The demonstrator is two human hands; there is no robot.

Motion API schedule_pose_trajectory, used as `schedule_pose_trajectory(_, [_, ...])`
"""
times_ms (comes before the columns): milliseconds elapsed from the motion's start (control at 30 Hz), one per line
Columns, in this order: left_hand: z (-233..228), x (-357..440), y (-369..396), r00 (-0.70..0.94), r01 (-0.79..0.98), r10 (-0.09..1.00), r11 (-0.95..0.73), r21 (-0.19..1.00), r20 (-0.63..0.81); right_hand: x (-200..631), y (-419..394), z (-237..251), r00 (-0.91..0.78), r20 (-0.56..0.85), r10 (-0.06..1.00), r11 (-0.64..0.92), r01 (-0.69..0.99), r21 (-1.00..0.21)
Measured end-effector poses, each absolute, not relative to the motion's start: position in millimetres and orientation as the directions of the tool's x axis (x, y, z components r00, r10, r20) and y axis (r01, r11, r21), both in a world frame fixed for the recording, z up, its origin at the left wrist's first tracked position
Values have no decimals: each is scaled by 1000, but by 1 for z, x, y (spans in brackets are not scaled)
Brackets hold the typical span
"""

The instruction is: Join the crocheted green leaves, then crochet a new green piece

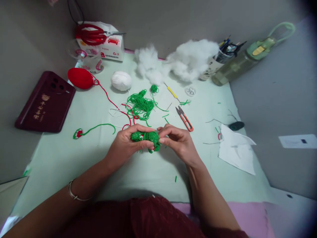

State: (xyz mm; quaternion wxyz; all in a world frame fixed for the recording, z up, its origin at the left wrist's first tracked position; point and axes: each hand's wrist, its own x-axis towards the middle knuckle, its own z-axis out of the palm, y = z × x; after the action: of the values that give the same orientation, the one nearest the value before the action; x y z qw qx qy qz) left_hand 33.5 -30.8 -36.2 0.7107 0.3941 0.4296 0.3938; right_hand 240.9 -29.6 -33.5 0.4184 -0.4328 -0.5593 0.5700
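A small green crocheted piece (151,137) with red and white patches is held above the middle of the table. My left hand (129,138) is closed round its left side, thumb in front and fingers behind. At its right edge my right hand (175,138) pinches thumb and forefinger together; anything between those fingertips is hidden. Just beyond the hands lies a loose tangle of green yarn (140,105), with a small green yarn ball (154,89) behind it. Orange-handled thread snips (185,119) rest to the right, blades apart. A yellow-handled crochet hook (171,92) lies farther back.
Left stand a red yarn ball (80,78), a white yarn ball (121,81), a dark red phone (46,102) and a small crocheted piece (78,133) with a green tail. White stuffing (190,59), a pen cup (215,64) and a bottle (237,66) line the back. White tissue (235,150) lies right.
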Motion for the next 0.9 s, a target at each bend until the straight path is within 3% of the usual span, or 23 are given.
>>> schedule_pose_trajectory(400, [-40,33,-30,222,-144,933,319,937,-284,243,-29,-35,-282,-134,950,-132,29,-991])
schedule_pose_trajectory(600, [-39,33,-29,267,-64,920,313,948,-286,237,-32,-33,-254,-81,964,-100,-62,-993])
schedule_pose_trajectory(800, [-41,27,-23,428,-43,833,406,913,-350,241,-28,-25,-182,-23,983,12,187,-982])
schedule_pose_trajectory(900, [-45,26,-23,499,-2,769,461,887,-399,244,-28,-22,-238,15,971,61,189,-980])
